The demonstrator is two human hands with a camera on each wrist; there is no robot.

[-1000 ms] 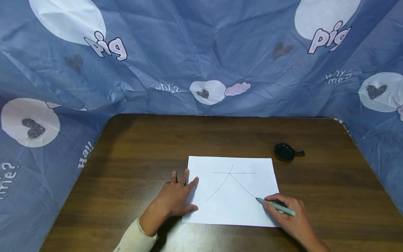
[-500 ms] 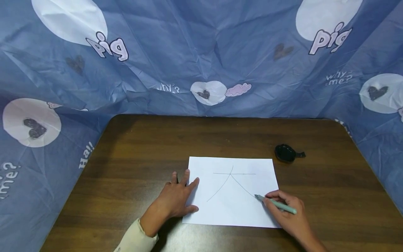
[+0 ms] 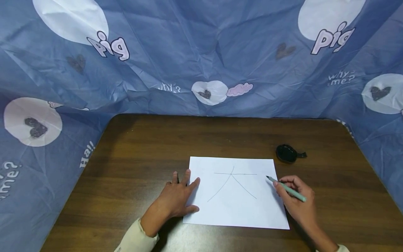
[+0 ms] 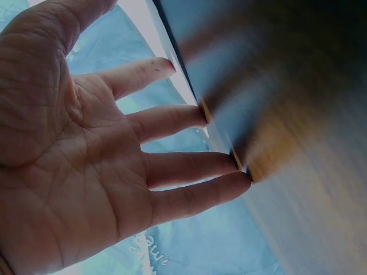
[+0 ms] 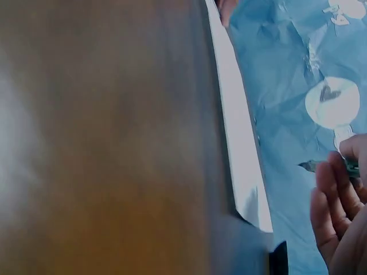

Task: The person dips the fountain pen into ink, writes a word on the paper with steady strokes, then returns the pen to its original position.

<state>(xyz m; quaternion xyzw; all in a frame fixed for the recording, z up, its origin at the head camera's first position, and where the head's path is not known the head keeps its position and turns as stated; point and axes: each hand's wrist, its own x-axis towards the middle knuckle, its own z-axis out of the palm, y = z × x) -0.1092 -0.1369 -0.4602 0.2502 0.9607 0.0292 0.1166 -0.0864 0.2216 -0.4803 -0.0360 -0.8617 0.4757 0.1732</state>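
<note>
A white sheet of paper lies on the table, bearing thin drawn lines: a horizontal stroke, a short slanted one through it and two long strokes spreading downward. My left hand rests at the sheet's left edge with fingers spread; the left wrist view shows its palm and straight fingers, fingertips at the table. My right hand pinches a pale green pen between thumb and fingers, over the sheet's right edge. The pen's dark tip points left, above the paper. In the right wrist view the tip stands off the sheet.
A small black pan-shaped dish with a short handle sits beyond the paper's upper right corner. The brown wooden table has rounded far corners. A blue printed cloth hangs behind it and along both sides.
My right hand has lifted the pen off the end of the lower right stroke and moved up and to the right. The left hand stays in place on the paper's edge.
</note>
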